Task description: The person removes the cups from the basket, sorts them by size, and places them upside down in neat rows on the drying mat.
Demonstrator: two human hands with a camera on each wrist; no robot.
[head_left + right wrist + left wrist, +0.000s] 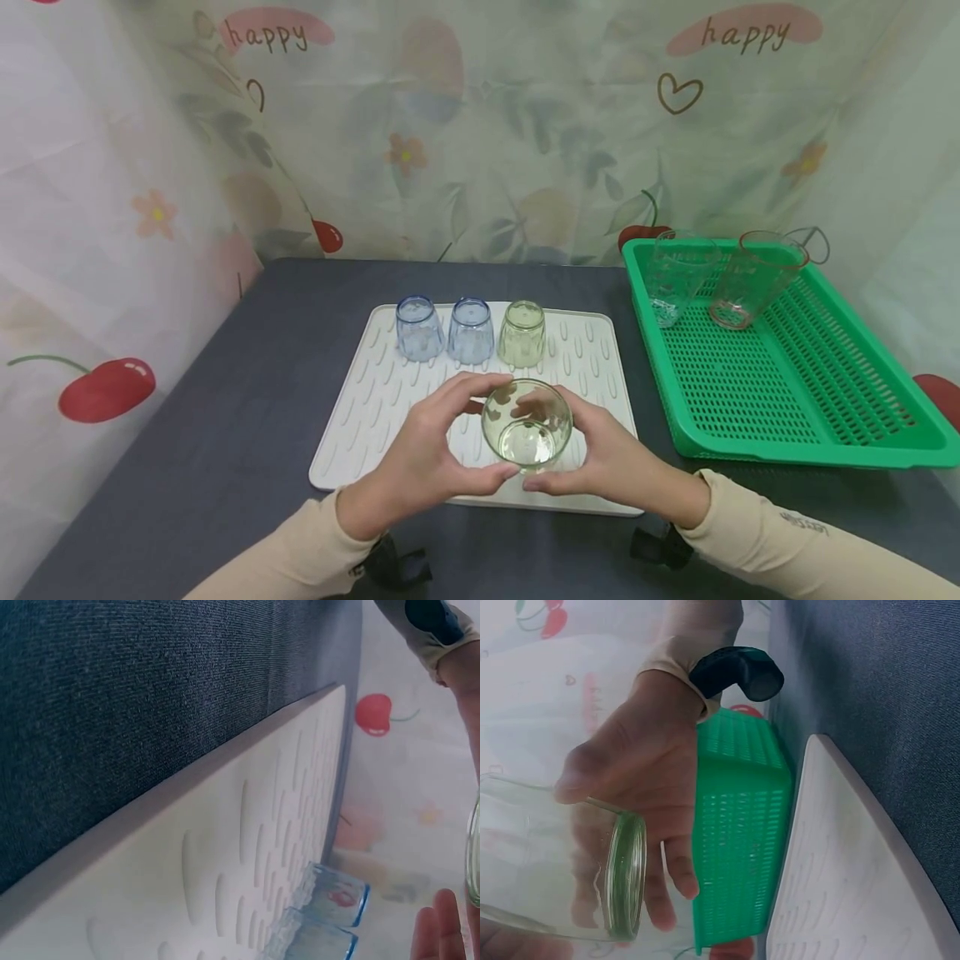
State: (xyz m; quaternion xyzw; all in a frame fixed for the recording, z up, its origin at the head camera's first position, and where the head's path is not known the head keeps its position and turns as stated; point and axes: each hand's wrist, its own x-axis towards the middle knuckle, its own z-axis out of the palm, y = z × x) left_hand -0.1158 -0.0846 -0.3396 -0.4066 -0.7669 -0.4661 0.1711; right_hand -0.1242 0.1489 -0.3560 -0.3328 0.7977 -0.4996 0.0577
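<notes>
Left hand (438, 442) and right hand (611, 454) grasp a pale-green round glass tumbler (527, 437), seemingly upright, above a white rectangular mat (360, 433), near side.

The left forearm (281, 558) and right forearm (802, 537), both in cream sleeves (750, 508), slant in from the lower corners toward each other. The left hand (435, 446) and right hand (611, 454) face one another, palms inward, fingers curved in a grip. Their thumbs (480, 479) lie nearest the body, tips close together, wrists (363, 504) partly bare beyond the cuffs.
</notes>
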